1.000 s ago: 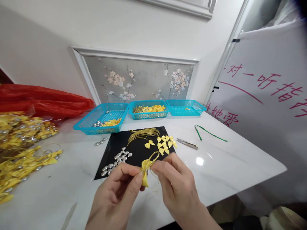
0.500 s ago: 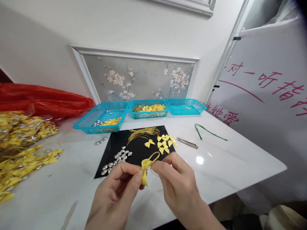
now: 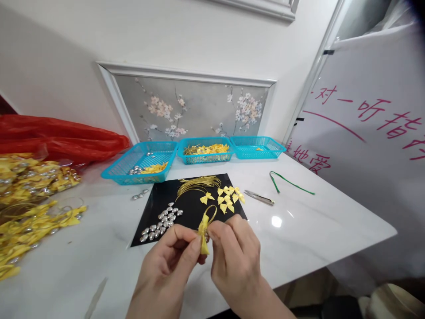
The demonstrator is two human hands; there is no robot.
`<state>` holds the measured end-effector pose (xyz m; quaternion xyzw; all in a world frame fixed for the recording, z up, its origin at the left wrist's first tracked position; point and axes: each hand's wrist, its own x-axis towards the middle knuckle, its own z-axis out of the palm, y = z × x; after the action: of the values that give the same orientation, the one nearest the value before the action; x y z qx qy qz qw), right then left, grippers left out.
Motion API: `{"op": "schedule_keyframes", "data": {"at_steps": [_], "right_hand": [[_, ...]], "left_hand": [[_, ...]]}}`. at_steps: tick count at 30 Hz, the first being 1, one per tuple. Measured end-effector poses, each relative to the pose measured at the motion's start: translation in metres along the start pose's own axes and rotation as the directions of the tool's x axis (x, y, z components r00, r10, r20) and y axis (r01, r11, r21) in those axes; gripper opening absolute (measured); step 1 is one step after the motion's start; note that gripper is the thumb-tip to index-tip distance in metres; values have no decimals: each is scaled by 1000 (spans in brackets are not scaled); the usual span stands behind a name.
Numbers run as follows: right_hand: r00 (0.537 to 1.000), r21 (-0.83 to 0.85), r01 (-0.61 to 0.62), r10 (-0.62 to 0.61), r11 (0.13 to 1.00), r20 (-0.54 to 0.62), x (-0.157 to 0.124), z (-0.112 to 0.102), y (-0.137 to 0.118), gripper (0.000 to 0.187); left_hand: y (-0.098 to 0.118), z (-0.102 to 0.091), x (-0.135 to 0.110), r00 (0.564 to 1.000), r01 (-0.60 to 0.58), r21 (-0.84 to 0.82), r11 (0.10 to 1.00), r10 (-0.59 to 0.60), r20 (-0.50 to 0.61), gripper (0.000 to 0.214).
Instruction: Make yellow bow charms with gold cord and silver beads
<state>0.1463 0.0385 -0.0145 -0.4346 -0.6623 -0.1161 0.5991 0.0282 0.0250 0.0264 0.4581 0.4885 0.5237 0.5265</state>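
Thumb and fingers of the left hand (image 3: pixel 169 266) pinching a yellow bow (image 3: pixel 203 246) with an upright loop of gold cord (image 3: pixel 215 212), low in the centre, above a white counter (image 3: pixel 318 226). Right hand (image 3: pixel 237 261) curled in against the bow's right side, grip partly hidden; impossible to tell whether pinching or only touching. At far left, heaped bows with beads (image 3: pixel 36 177). Just past both hands, on a black mat (image 3: pixel 151 215), a cluster of silver beads (image 3: pixel 162 230) at left, small yellow bows (image 3: pixel 227 199) at right, gold cords (image 3: pixel 201 182) behind. Right of the mat, metal snips (image 3: pixel 260 198), then a green ribbon (image 3: pixel 292 182). Beyond, three blue baskets (image 3: pixel 149 178) in a row. At back, a floral panel (image 3: pixel 206 106).
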Motion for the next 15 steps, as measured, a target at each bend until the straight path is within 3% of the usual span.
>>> {"op": "schedule_keyframes", "data": {"at_steps": [9,12,15], "right_hand": [[988,-111,-134,124,985,-91,6,9,13,18],[988,-76,-141,135,987,-75,10,4,18,18],[988,80,-153,153,985,6,14,-5,18,18]], "left_hand": [[-5,5,-2,998,14,-2,1000,-14,59,24],[-3,3,-4,994,52,-14,999,-50,100,24],[-1,-2,-5,992,99,-19,995,-97,85,15]]}}
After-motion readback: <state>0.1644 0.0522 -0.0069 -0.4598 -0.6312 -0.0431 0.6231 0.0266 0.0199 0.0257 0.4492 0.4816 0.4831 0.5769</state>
